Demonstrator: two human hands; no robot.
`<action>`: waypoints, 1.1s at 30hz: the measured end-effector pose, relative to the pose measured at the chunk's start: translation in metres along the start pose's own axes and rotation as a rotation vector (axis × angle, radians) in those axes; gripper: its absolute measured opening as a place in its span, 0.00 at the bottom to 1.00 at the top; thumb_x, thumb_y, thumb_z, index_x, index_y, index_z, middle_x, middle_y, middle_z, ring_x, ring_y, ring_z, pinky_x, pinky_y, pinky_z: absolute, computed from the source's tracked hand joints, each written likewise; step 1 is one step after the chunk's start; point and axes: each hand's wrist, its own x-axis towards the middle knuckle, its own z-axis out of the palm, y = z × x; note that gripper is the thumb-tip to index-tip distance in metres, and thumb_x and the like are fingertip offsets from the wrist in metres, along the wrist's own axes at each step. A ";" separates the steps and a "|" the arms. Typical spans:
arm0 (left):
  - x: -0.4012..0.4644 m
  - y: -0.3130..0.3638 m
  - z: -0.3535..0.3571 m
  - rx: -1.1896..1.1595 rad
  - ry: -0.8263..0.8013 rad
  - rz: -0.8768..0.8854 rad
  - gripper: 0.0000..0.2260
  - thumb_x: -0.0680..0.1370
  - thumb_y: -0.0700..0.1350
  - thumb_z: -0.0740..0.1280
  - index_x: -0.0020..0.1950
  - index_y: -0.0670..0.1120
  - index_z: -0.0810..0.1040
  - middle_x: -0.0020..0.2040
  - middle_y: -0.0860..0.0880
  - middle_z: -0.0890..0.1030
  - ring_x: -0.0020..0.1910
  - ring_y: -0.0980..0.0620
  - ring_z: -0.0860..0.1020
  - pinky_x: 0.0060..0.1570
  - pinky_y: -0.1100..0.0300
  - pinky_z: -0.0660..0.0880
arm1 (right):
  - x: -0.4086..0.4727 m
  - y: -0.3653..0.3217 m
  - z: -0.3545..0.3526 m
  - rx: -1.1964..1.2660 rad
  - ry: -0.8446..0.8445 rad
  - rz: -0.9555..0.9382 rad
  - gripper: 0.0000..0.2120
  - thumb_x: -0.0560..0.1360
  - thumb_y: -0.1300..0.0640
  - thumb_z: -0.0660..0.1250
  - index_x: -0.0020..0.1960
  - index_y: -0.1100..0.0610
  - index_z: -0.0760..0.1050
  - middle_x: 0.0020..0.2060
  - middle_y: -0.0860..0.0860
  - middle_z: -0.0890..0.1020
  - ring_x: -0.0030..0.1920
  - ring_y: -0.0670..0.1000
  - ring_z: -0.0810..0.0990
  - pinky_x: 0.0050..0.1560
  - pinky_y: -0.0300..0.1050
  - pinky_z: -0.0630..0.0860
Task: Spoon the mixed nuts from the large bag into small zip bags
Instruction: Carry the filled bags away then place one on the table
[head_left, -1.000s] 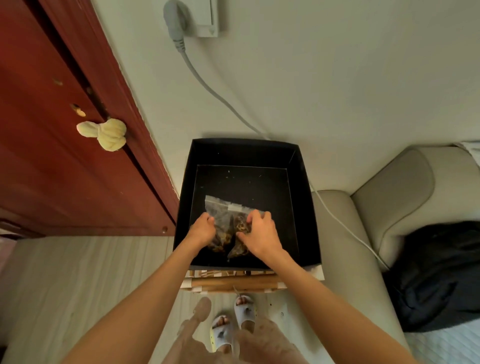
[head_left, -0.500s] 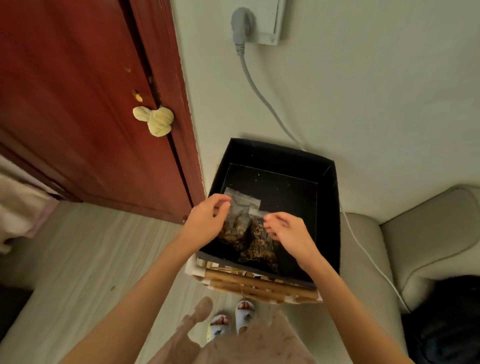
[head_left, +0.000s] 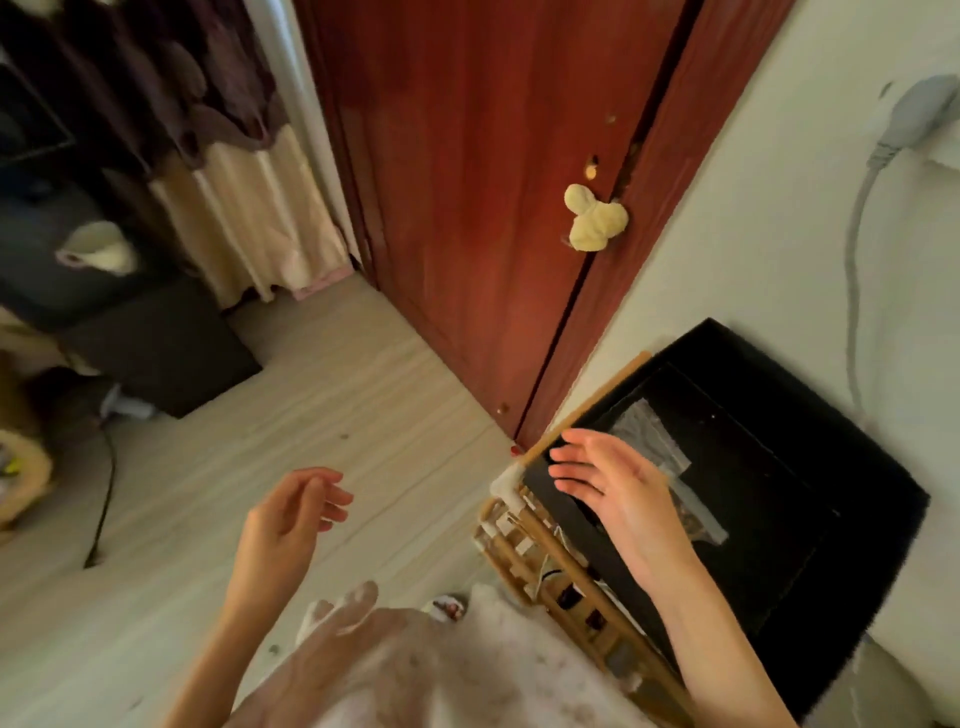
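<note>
Only the head view here, and it's pretty smeared, so a lot is mushy. The small zip bags (head_left: 670, 467) lie flat inside the black tray (head_left: 810, 499), but the right hand (head_left: 618, 488) floats in front of their near part, so I can't see how many there are or count anything inside. Just clear plastic and a dark brownish patch that's probably nuts. No large bag or spoon that I can make out.

Right hand: fingers spread and relaxed, holding nothing, above the tray's near left edge. Whether it touches the bags, can't tell. Left hand (head_left: 291, 519) hangs over the wooden floor (head_left: 260, 426) well left of the tray, fingers loosely curled, nothing in it.

The tray sits on a wooden slatted rack (head_left: 561, 566), whose lower end is cut off by the right forearm and the frame edge. Stuff inside the rack is too blurry to name.

Around: a red door (head_left: 467, 182) with a yellowish cloth lump (head_left: 592, 218) at its handle, a grey plug and cable (head_left: 857, 218) on the white wall, curtains (head_left: 249, 218) and dark furniture far left. Bottom centre is the person's pale clothing, blurred.
</note>
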 end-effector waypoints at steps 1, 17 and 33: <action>-0.011 -0.008 -0.006 -0.017 0.067 -0.023 0.11 0.80 0.37 0.57 0.46 0.47 0.77 0.40 0.46 0.82 0.36 0.53 0.80 0.37 0.65 0.77 | 0.001 0.000 0.004 -0.023 -0.037 0.000 0.11 0.80 0.59 0.58 0.54 0.61 0.78 0.43 0.58 0.83 0.45 0.54 0.83 0.49 0.47 0.80; -0.276 -0.087 0.000 -0.338 0.955 -0.500 0.12 0.81 0.40 0.57 0.46 0.46 0.78 0.37 0.45 0.82 0.37 0.48 0.80 0.35 0.67 0.77 | -0.035 0.076 0.085 -0.578 -0.704 0.258 0.11 0.80 0.59 0.58 0.49 0.61 0.79 0.38 0.54 0.84 0.40 0.51 0.82 0.42 0.42 0.78; -0.398 -0.154 -0.102 -0.438 1.340 -0.692 0.11 0.81 0.38 0.57 0.44 0.46 0.78 0.34 0.49 0.83 0.36 0.49 0.80 0.34 0.66 0.75 | -0.154 0.199 0.279 -0.838 -1.094 0.292 0.12 0.80 0.61 0.58 0.44 0.59 0.78 0.32 0.51 0.84 0.32 0.46 0.81 0.35 0.38 0.76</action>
